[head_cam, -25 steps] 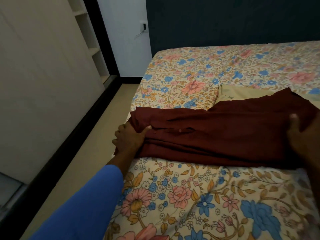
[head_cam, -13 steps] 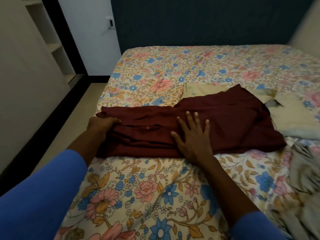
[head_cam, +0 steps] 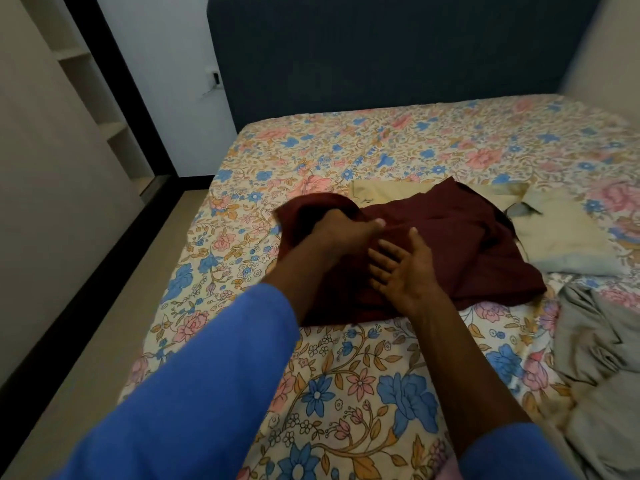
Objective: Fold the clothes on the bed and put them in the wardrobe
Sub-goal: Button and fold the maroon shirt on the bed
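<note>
Two hands on a maroon garment (head_cam: 450, 237), one end raised

Both arms reach forward in blue sleeves (head_cam: 194, 393) over the bed (head_cam: 346, 375), which is covered by a floral sheet in blue, pink and tan. The maroon garment lies across the middle of the sheet, well short of the dark headboard (head_cam: 381, 57). The left hand (head_cam: 343, 230) has its fingers curled round the garment's left end, thumb on top. It holds that end up off the sheet, so the cloth bulges in a loose fold above the rest of the garment. The right hand (head_cam: 401, 268) is just beside it, nearly touching. Its fingers are straight and spread and it grasps nothing; it rests on the garment's near part.

A beige garment (head_cam: 561, 237) lies flat on the far side and to the right, with one edge tucked under the maroon cloth. A grey garment (head_cam: 595, 341) sits crumpled at the right edge of the bed, just clear of the maroon hem. To the left of the bed, across a strip of floor, stands a pale cabinet front (head_cam: 52, 185) with open shelves (head_cam: 104, 109) further along
</note>
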### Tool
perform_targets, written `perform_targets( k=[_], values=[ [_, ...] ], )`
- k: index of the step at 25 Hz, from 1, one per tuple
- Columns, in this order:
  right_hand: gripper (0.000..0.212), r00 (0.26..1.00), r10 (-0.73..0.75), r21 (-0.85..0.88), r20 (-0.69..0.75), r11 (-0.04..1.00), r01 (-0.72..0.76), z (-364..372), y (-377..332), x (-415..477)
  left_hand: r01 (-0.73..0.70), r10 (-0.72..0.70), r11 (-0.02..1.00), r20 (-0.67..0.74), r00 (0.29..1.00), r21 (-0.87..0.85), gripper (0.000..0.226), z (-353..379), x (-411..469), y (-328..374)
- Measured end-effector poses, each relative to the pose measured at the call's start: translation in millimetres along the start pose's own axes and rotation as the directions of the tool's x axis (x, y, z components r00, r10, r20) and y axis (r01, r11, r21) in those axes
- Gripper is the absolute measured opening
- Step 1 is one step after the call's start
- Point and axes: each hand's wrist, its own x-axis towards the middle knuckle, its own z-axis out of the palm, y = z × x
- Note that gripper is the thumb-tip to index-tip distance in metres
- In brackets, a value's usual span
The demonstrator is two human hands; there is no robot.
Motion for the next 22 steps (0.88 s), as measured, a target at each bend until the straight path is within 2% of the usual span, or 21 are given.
perform_targets(
  k=[1,2,3,5,6,7,8,10,12,14,16,18,19,20,21,22],
  values=[
    [0.064,1.0,-0.007,-0.004,0.001,1.0,0.007,0,-1,-1,-0.052,0.063,0.995,0.121,0.991,-0.088,0.042,8,-6,-6],
    [0.058,1.0,-0.031,-0.034,0.005,0.999,0.031,2,-1,0,-0.156,0.179,0.975,0.148,0.973,-0.158,0.032,12,-12,-15],
    [0.05,0.998,-0.055,-0.088,0.005,0.995,0.055,5,0,0,-0.275,0.292,0.944,0.078,0.953,-0.182,0.023,9,-15,-27],
    [0.042,0.992,-0.104,-0.252,-0.07,0.964,0.083,9,6,6,-0.421,0.395,0.905,-0.25,0.884,-0.058,0.017,-5,-17,-54],
    [0.042,0.982,-0.141,-0.328,-0.122,0.94,0.094,8,7,10,-0.375,0.35,0.927,-0.426,0.835,0.027,0.017,-13,-13,-69],
    [0.039,0.97,-0.186,-0.389,-0.156,0.914,0.113,7,9,13,-0.25,0.239,0.966,-0.561,0.793,0.058,0.02,-23,-10,-85],
    [0.033,0.956,-0.236,-0.44,-0.174,0.887,0.139,4,10,15,-0.093,0.087,0.995,-0.625,0.775,0.023,0.028,-34,-3,-101],
    [0.027,0.894,-0.391,-0.581,-0.218,0.788,0.203,0,11,16,0.188,-0.202,0.979,-0.526,0.826,-0.082,0.054,-46,14,-131],
    [0.028,0.76,-0.609,-0.756,-0.227,0.602,0.257,-4,13,14,0.263,-0.325,0.94,-0.335,0.884,-0.219,0.079,-48,24,-139],
    [0.031,0.641,-0.758,-0.885,-0.121,0.375,0.276,-6,16,11,0.282,-0.392,0.83,-0.144,0.909,-0.481,0.087,-46,29,-130],
    [0.037,0.603,-0.797,-0.955,0.034,0.152,0.254,-12,19,5,0.313,-0.403,0.763,-0.038,0.914,-0.566,0.093,-44,33,-119],
    [0.047,0.555,-0.798,-0.958,0.234,-0.094,0.269,-18,22,-2,0.339,-0.384,0.751,0.042,0.922,-0.567,0.086,-45,36,-110],
    [0.055,0.522,-0.753,-0.914,0.4,-0.284,0.289,-15,23,-6,0.338,-0.373,0.74,0.063,0.926,-0.581,0.077,-45,36,-108],
    [0.062,0.504,-0.629,-0.804,0.592,-0.5,0.321,-9,26,-5,0.341,-0.372,0.734,0.073,0.926,-0.587,0.067,-45,36,-109],
    [0.066,0.515,-0.434,-0.646,0.739,-0.674,0.358,0,30,-2,0.338,-0.368,0.74,0.07,0.927,-0.581,0.057,-43,34,-111],
    [0.067,0.556,-0.247,-0.508,0.794,-0.772,0.383,12,36,2,0.337,-0.365,0.75,0.07,0.929,-0.569,0.051,-43,32,-116]
  ],
)
